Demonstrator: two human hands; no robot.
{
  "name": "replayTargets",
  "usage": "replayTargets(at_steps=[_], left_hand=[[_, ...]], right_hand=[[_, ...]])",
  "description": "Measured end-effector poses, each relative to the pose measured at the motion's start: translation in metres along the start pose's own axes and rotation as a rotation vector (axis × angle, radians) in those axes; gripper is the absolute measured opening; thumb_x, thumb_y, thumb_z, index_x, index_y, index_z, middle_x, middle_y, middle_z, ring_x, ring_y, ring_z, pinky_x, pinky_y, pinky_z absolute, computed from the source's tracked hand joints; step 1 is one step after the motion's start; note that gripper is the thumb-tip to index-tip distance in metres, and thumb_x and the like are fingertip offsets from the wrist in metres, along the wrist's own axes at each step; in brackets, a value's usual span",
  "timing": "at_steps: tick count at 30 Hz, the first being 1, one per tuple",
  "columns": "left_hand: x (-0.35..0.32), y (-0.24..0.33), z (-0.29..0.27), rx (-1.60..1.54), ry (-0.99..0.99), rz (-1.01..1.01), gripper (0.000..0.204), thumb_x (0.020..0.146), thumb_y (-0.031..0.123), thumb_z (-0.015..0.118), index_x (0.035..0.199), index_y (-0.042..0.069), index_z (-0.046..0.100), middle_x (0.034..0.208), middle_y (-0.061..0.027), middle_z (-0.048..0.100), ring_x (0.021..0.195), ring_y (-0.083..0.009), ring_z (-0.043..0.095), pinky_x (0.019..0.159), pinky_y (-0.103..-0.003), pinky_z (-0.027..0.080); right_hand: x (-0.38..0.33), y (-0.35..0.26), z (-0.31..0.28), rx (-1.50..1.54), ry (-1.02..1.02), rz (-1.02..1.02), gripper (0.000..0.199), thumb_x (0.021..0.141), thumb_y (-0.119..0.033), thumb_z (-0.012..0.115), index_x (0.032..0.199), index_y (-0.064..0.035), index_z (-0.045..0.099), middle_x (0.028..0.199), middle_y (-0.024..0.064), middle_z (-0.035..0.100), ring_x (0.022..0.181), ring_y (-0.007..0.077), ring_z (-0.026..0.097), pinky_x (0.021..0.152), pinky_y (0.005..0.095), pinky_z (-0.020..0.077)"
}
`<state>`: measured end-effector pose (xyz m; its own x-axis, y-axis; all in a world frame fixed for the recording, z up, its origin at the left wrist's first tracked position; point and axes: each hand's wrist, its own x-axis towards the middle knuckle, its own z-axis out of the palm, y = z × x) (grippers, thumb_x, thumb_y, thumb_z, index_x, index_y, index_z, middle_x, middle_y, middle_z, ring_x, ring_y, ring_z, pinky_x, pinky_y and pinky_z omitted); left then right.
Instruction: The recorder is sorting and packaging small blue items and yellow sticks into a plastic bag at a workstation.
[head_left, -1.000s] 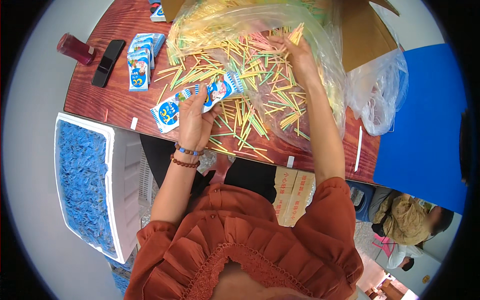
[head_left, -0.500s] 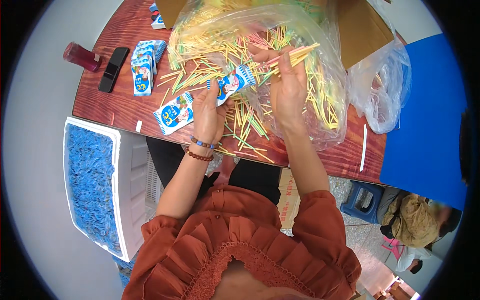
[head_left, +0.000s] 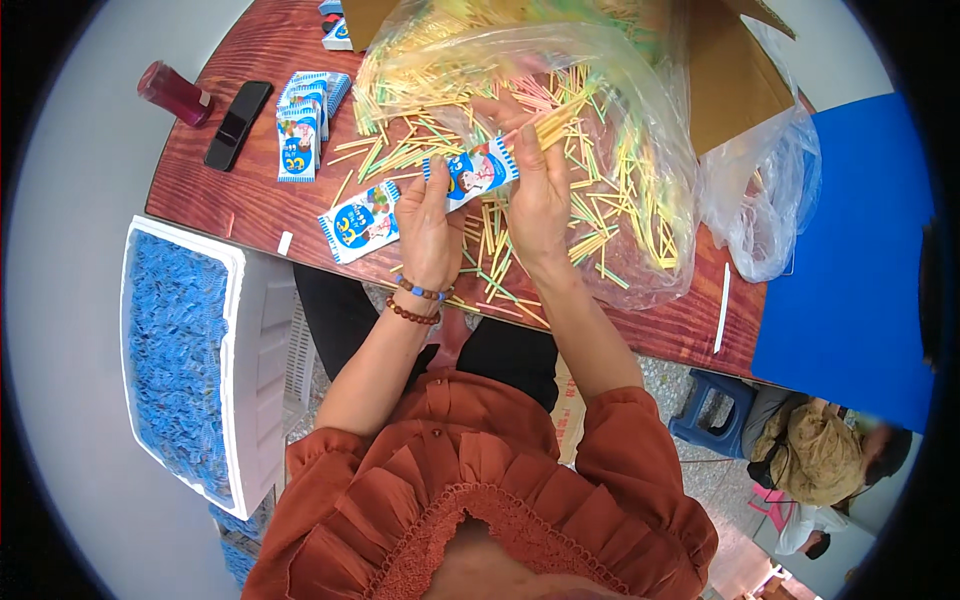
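Ahead: clear plastic bag [head_left: 640, 150] and loose coloured sticks [head_left: 600, 240] crowd the tabletop.
Left: packet stack [head_left: 300, 135], phone [head_left: 238, 125], red bottle [head_left: 172, 93].
Open: bare wooden table [head_left: 250, 205] near its front-left edge.

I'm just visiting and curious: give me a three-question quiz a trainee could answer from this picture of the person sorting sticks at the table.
1. True or false: the left hand holds a small blue and white packet.
2. What does the right hand pinch?
A. a phone
B. a bundle of thin coloured sticks
C. a red bottle
3. Fill in: the black phone lies on the wooden table right beside a dark red ____.

Key: 1 true; 2 B; 3 bottle.
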<state>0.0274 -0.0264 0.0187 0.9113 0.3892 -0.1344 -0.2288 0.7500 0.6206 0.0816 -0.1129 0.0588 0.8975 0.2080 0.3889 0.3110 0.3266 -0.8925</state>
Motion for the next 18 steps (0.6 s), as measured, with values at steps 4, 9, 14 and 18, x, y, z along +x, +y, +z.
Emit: replayTargets(at_steps=[4, 9, 14, 18], left_hand=[[0.006, -0.005, -0.005, -0.010, -0.028, 0.018, 0.025, 0.098, 0.027, 0.053, 0.098, 0.005, 0.064, 0.097, -0.0029, 0.067, 0.086, -0.0112, 0.063, 0.075, -0.029, 0.050], [0.007, -0.009, 0.001, -0.074, -0.022, 0.010, 0.026, 0.099, 0.027, 0.052, 0.099, 0.003, 0.063, 0.095, -0.0054, 0.068, 0.082, -0.0124, 0.064, 0.072, -0.030, 0.053], [0.014, -0.013, 0.000, -0.122, -0.048, -0.003, 0.026, 0.098, 0.028, 0.052, 0.102, 0.004, 0.062, 0.097, -0.0057, 0.068, 0.085, -0.0141, 0.064, 0.072, -0.030, 0.052], [0.016, -0.013, -0.003, -0.310, -0.121, -0.101, 0.028, 0.098, 0.029, 0.052, 0.110, 0.005, 0.059, 0.107, -0.0063, 0.065, 0.096, -0.0171, 0.063, 0.081, -0.034, 0.051]], right_hand=[[-0.004, -0.004, -0.004, 0.049, -0.071, 0.161, 0.044, 0.103, -0.033, 0.037, 0.127, 0.0016, 0.049, 0.133, 0.0146, 0.051, 0.132, 0.0239, 0.038, 0.109, 0.0372, 0.0286], [0.003, 0.006, -0.016, -0.112, -0.095, 0.002, 0.050, 0.103, -0.036, 0.036, 0.132, 0.0033, 0.046, 0.140, 0.0156, 0.045, 0.136, 0.0245, 0.034, 0.111, 0.0357, 0.0257], [0.008, 0.005, -0.019, -0.080, -0.104, -0.047, 0.062, 0.102, -0.046, 0.031, 0.139, 0.0030, 0.041, 0.142, 0.0155, 0.043, 0.136, 0.0256, 0.034, 0.112, 0.0359, 0.0226], [0.009, 0.004, -0.010, -0.027, -0.127, -0.012, 0.063, 0.101, -0.048, 0.032, 0.138, 0.0027, 0.042, 0.141, 0.0153, 0.045, 0.133, 0.0251, 0.038, 0.111, 0.0349, 0.0244]])
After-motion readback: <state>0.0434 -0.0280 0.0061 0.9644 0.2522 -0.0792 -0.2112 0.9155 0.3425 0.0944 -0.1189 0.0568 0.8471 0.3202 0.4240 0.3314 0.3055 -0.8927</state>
